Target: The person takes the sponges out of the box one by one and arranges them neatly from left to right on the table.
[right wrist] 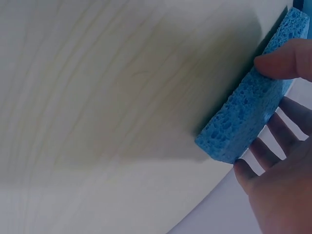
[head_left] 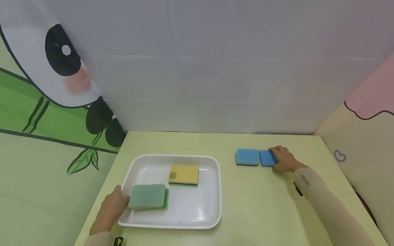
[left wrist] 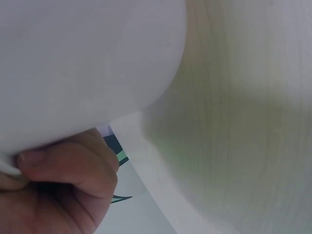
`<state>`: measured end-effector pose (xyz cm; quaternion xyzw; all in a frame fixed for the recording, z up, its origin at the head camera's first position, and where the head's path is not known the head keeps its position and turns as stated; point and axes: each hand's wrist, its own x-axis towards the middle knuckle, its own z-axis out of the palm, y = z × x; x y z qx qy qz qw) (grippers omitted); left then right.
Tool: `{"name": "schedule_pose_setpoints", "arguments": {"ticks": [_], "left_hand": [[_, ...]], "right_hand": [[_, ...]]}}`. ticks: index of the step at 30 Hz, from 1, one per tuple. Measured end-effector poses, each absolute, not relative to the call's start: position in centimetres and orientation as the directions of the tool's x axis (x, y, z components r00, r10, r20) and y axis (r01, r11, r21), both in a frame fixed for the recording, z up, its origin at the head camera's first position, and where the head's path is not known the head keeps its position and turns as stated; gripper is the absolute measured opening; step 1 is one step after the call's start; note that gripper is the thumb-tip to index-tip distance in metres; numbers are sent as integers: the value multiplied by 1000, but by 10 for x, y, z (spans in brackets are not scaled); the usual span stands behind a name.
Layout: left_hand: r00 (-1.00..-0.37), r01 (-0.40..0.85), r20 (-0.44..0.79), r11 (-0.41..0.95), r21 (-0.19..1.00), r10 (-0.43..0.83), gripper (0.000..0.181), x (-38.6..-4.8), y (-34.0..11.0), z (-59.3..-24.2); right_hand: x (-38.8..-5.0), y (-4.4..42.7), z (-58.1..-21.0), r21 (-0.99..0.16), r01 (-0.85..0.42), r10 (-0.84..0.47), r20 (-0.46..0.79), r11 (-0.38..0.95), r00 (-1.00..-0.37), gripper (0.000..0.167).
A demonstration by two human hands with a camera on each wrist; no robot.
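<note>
My left hand (head_left: 111,206) grips the left rim of a white tray (head_left: 209,191), with thumb and curled fingers at its edge in the left wrist view. In the tray, a pale green sponge (head_left: 147,195) lies partly over a darker green layer, and a yellow sponge (head_left: 183,175) with a dark spot lies behind it. Toward the right of the table, my right hand (head_left: 284,159) holds a porous blue sponge (right wrist: 243,112), its thumb on one side and its fingers on another. Close beside that sponge, on its left, lies a second blue sponge (head_left: 247,156) with a dark underside.
The pale wooden table (head_left: 252,205) ends at a grey-white wall (head_left: 215,85) at the back. Printed sheets with a cartoon face (head_left: 70,85) and a small heart (head_left: 340,156) flank it on the left and right.
</note>
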<state>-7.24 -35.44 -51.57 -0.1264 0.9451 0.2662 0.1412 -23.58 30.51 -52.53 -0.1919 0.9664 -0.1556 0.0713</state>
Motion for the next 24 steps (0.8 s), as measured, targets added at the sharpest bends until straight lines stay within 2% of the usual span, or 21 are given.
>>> {"name": "schedule_pose_setpoints", "arguments": {"ticks": [12, 18, 24], "left_hand": [[-931, -312, -326, 826, 470, -166, 38, -72, -353, -513], [-934, -302, -321, 828, 472, -158, 39, -72, -356, -514], [-935, -298, -321, 830, 471, -153, 38, -72, -358, -515]], "right_hand": [[-230, 303, -525, -338, -320, -374, -106, 885, -921, 79], [-225, 302, -522, -300, -336, -379, -98, 893, -920, 85], [-220, 300, -518, -287, -334, -368, -73, 898, -927, 82]]}}
